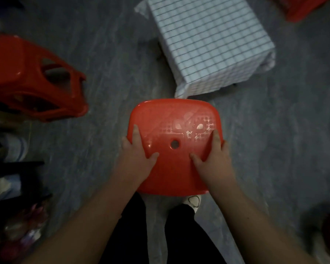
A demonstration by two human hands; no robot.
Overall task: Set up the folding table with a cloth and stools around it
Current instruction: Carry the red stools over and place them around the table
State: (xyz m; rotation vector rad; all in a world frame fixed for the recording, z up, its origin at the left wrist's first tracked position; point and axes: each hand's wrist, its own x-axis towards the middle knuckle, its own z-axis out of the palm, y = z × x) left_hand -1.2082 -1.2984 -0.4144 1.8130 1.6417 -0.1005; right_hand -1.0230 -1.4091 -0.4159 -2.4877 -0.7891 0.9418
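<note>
Nearest: person's black trouser legs (137,235) and a white sock w/ dark outline print (194,201) are showing at bottom centre, standing on the grey mottled floor (107,77).

Just above the feet: red glossy plastic stool w/ rounded-square seat (174,149), seen from above, a small round hole at seat centre and a worn pale pattern on the far right portion. Both hands are holding it by the seat. Left hand (136,151) is gripping the left edge, thumb lying on top near the hole, index finger along the rim, other fingers hidden under the edge. Right hand (213,155) is gripping the right edge the same way, thumb on top, fingers wrapping over the side. Cannot tell if the stool's legs are touching the floor.

Left, mid-distance: second red plastic stool (32,77) is lying on its side, legs pointing right. Blurred clutter is sitting along the left edge; not identifiable.

Further: folding surface covered by white cloth w/ dark grid lines (210,42), cloth hanging over its sides, near corner just beyond the held stool.

Far top right: part of another red plastic item (303,8), cut off by the frame.
</note>
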